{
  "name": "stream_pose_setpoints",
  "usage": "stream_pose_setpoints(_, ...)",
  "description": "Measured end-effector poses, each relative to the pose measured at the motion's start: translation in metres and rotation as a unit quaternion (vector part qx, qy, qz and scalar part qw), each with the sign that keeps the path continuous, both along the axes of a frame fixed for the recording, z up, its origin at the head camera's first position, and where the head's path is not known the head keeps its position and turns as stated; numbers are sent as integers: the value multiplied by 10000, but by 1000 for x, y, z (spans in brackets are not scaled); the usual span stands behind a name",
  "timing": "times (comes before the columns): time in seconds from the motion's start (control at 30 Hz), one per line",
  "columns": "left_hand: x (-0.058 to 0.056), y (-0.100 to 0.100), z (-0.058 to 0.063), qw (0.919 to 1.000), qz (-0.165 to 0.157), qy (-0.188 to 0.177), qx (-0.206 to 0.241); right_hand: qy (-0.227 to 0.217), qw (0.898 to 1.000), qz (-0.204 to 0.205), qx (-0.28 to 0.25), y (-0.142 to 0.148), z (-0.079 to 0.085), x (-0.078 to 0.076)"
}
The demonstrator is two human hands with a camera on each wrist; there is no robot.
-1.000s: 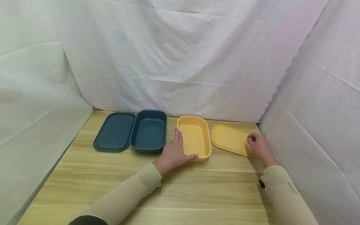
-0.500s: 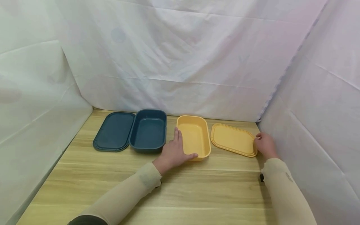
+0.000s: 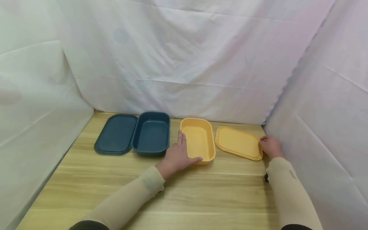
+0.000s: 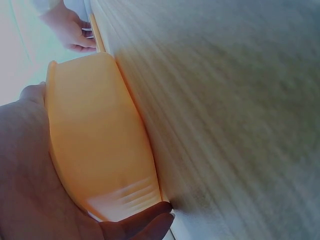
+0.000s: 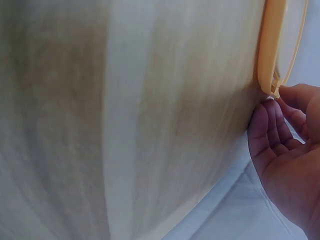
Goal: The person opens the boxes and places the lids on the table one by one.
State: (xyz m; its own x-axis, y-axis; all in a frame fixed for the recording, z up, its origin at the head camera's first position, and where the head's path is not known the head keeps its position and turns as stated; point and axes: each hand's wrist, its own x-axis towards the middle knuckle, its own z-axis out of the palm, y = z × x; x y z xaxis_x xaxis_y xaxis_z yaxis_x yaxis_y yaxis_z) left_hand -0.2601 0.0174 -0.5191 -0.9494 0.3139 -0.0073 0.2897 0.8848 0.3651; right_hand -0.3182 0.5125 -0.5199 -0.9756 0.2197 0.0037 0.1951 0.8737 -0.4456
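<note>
A yellow rectangular food container (image 3: pixel 198 140) stands uncovered on the table, with nothing inside. My left hand (image 3: pixel 177 157) lies against its left side and near corner, fingers straight along the wall and the thumb stretched over the near rim. In the left wrist view the palm of this hand (image 4: pixel 35 170) is close to the container wall (image 4: pixel 100 135). Right of the container lies a matching yellow lid (image 3: pixel 238 142). My right hand (image 3: pixel 271 147) pinches the lid's right end between thumb and fingers; the right wrist view shows those fingers (image 5: pixel 265 127) at the lid's edge (image 5: pixel 270 50).
Left of the yellow container stands an uncovered dark blue container (image 3: pixel 152 132), a narrow gap between them. Its dark blue lid (image 3: pixel 117 134) lies flat, touching or nearly touching its left side. White cloth (image 3: pixel 178 57) walls off the wooden table (image 3: pixel 201 198) at the back and both sides.
My right hand has moved right, from above the yellow lid's right part to its right edge, and now grips it there. My left hand and both containers have stayed in place.
</note>
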Motion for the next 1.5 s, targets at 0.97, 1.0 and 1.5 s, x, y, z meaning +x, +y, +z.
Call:
stream_pose_setpoints(0.97, -1, 1, 2, 9999, 3, 130, -34, -589, 9809, -419, -1806, 10, 1, -3)
stream_pose_setpoints(1.0, -1, 1, 1, 9999, 3, 130, -51, -614, 9771, -414, -1995, 11, 0, -3)
stream_pose_setpoints(1.5, 0, 2, 2, 9999, 32, 152, -47, -860, 9034, -192, -4196, 1, 18, 23)
